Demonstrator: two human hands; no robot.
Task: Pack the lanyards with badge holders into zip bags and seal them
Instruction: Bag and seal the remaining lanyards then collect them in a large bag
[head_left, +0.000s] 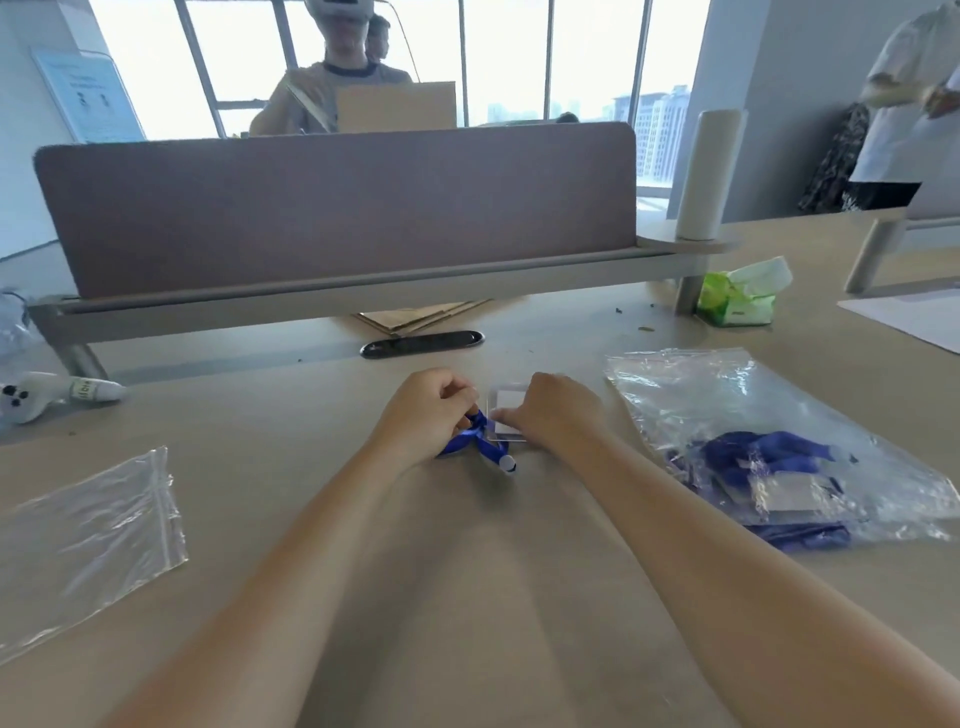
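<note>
**A:** Where do we have our hands?

**B:** Together at the middle of the worktop (483, 597). Our left hand (428, 410) curls its fingers round the bunched blue lanyard (465, 439) and grips it low on the surface.

**A:** And the right?

**B:** Our right hand (561, 415) holds the clear badge holder (505, 402). Its fingers are bent over the holder's right side and one finger lies across the white card inside. The holder lies flat, touching the lanyard.

**A:** Can we see the strap's end?

**B:** Yes, a small white tip (508, 464) pokes out toward us, just beside the holder.

**A:** So nothing is bagged from this set?

**B:** No. The lanyard and holder sit on the bare worktop between our hands. An empty zip bag (88, 535) lies flat well off to our left.

**A:** What lies to our right?

**B:** A big crumpled clear bag (727, 395), with more blue lanyards (769, 462) and a holder heaped in its near end.

**A:** Farther out?

**B:** We see a green tissue pack (737, 299) beyond the big bag and a sheet of paper (914, 317) at the right edge. A black cable slot (421, 344) lies ahead of our hands, with flat cardboard (415, 314) behind it under the grey divider screen (337, 208). A white soft toy (31, 397) lies at the far left.

**A:** Anyone else?

**B:** One person sits behind the divider, and another stands at the far right.
</note>
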